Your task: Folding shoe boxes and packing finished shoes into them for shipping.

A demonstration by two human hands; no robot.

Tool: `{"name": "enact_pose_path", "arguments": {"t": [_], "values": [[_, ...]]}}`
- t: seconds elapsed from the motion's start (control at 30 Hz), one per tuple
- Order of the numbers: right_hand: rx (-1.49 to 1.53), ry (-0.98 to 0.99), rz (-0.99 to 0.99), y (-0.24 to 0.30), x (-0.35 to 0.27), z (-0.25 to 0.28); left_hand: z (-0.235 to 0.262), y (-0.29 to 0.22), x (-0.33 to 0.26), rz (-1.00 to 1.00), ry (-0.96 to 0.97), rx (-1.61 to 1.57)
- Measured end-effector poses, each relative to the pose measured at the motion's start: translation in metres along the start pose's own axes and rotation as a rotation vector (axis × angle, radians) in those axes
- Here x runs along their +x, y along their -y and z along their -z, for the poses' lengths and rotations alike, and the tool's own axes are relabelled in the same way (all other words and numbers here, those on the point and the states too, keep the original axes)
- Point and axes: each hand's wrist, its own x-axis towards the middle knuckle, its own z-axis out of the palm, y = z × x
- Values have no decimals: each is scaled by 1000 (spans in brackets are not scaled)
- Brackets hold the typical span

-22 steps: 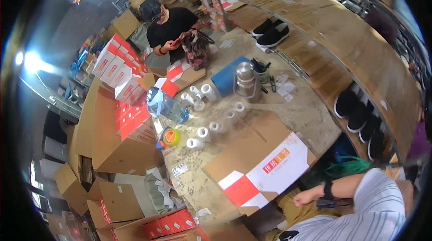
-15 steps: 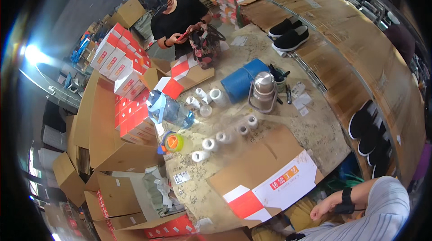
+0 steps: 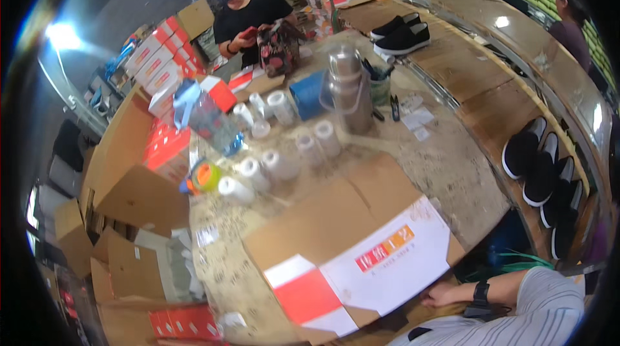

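Note:
My right hand (image 3: 440, 295) is at the lower right, beside the near edge of an unfolded cardboard box (image 3: 316, 230) lying on the table. Its fingers look curled together, and I cannot make out whether anything is in them. A dark strap (image 3: 479, 294) circles that wrist, below a striped grey sleeve (image 3: 549, 301). The box has a white and red printed panel (image 3: 387, 268) on its near side. My left hand is not in view.
White rolls (image 3: 236, 189) stand on the table (image 3: 452, 178), with a steel flask (image 3: 347, 91), a clear water bottle (image 3: 213, 120) and coloured tape (image 3: 205, 177). Black shoes (image 3: 403, 39) lie on the right-hand bench. Another person (image 3: 252, 20) stands across the table, holding a phone.
The view has shifted, so the table things appear lower and further left or nearer. My right hand now appears lower, closer to the box's edge. Another person shows at the far right.

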Motion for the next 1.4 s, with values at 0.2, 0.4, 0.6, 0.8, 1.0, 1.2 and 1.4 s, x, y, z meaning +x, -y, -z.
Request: {"name": "enact_pose_path", "arguments": {"t": [0.2, 0.4, 0.6, 0.8, 1.0, 1.2, 1.4], "values": [[38, -379, -230, 56, -106, 30, -53, -17, -17, 218, -363, -97], [-223, -404, -164, 18, -105, -13, -70, -48, -14, 473, -456, 211], [-264, -234, -124, 17, -100, -21, -71, -66, -23, 320, -475, 242], [-173, 77, 134, 25, -105, -18, -118, -10, -24, 85, -548, -174], [5, 167, 142, 28, -125, 1, -87, -31, -9, -39, -444, -211], [-63, 80, 236, 28, -92, 16, -49, -35, -18, -75, -833, -292], [165, -710, 557, 77, -110, 88, 36, -38, -32, 19, -1312, 169]]}}
